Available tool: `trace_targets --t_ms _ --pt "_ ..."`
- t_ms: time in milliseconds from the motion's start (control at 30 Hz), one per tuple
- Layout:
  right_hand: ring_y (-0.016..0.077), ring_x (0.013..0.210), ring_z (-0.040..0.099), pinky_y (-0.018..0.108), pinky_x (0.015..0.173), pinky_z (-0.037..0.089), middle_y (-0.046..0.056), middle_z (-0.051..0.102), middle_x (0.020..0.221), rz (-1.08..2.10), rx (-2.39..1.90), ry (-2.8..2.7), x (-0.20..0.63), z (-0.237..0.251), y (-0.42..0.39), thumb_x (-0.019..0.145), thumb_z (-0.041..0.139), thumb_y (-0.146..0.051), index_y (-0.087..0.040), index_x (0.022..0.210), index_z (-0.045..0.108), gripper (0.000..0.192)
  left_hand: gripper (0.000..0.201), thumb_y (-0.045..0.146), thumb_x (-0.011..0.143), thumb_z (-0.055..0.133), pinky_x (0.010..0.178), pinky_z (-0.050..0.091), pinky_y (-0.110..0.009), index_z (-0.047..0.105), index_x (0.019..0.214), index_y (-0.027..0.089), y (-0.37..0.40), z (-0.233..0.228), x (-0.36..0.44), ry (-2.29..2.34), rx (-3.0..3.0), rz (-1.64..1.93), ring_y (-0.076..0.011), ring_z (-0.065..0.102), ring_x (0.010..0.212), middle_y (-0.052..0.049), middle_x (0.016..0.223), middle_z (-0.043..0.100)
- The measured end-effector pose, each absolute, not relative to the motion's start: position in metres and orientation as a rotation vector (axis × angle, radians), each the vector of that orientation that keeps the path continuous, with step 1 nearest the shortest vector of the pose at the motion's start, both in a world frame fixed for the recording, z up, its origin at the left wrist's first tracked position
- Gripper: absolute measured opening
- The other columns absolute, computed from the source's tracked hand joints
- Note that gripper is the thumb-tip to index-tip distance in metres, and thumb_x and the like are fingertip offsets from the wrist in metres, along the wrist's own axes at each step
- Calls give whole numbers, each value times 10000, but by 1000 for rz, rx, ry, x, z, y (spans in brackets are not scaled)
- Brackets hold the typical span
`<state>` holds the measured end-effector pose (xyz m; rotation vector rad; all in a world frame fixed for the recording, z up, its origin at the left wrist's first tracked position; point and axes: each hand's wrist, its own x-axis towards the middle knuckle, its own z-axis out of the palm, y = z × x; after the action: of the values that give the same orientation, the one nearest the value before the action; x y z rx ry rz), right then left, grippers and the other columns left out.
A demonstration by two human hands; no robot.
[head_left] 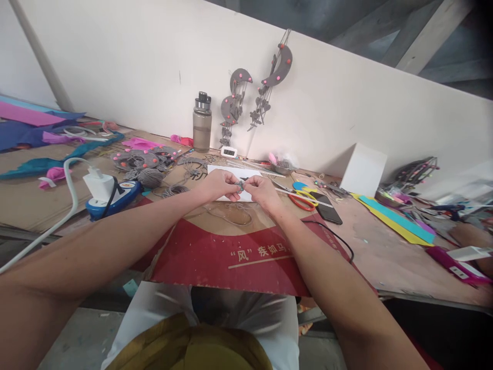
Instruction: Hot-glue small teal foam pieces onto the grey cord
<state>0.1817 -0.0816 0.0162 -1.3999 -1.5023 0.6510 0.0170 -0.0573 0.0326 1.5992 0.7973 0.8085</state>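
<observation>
Seen from the head camera, a person's left hand and right hand meet over a white sheet at the desk, each grip closed at the fingertips on a small gray-green piece between them. Orange-and-yellow scissors and a dark phone lie near the right hand; a gray yarn ball sits beyond the left forearm, a bottle against the wall.
</observation>
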Motion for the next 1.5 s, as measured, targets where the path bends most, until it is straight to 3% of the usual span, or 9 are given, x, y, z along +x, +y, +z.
trace_targets --t_ms 167,300,767,900,1000,1167,1333,1500 --pt "68 547 405 197 478 357 -30 523 690 831 -1361 -1529 183 22 -84 674 620 -362 -179 839 597 248 187 196 649 745 619 551 -288 615 736 94 -47 27 16 805 1510 869 -148 654 560 -69 607 679" --pt "74 565 433 199 492 378 -19 557 734 795 -1354 -1553 184 21 -83 680 609 -324 -184 902 592 263 143 177 673 714 594 539 -269 622 740 91 -45 24 16 802 1550 884 -130 636 542 -58 588 663" --pt "83 560 430 214 527 376 -25 507 639 499 -1489 -1698 183 21 -85 760 521 -317 -172 719 572 159 105 178 683 695 470 457 -219 634 728 106 -53 28 18 835 1665 809 -98 562 440 -31 539 636" --pt "77 513 408 211 480 354 -38 449 593 699 -1498 -1618 181 18 -84 771 519 -361 -176 717 558 196 114 177 660 718 422 398 -199 627 680 112 -46 22 18 891 1638 797 -68 488 383 -5 474 589" --pt "70 493 370 204 454 343 -50 401 581 880 -1386 -1534 183 16 -82 758 536 -405 -178 737 556 229 138 167 657 729 456 419 -199 607 688 110 -43 20 18 854 1543 830 -75 531 437 -14 506 604" --pt "74 548 394 200 483 377 -33 484 666 853 -1382 -1530 184 16 -82 700 593 -371 -185 764 574 198 188 162 661 737 502 468 -223 585 757 107 -46 21 20 803 1513 852 -95 578 482 -15 535 613" --pt "84 547 399 209 505 363 -39 481 604 649 -1486 -1624 183 14 -82 714 526 -311 -189 672 539 129 234 194 651 749 482 471 -235 565 778 126 -54 23 21 797 1615 784 -125 600 479 -30 544 630" --pt "92 578 425 215 515 370 -21 520 656 693 -1456 -1634 182 15 -84 720 550 -364 -180 716 576 186 147 228 676 692 435 433 -210 605 747 134 -51 23 17 883 1695 826 -137 608 509 -28 551 619"
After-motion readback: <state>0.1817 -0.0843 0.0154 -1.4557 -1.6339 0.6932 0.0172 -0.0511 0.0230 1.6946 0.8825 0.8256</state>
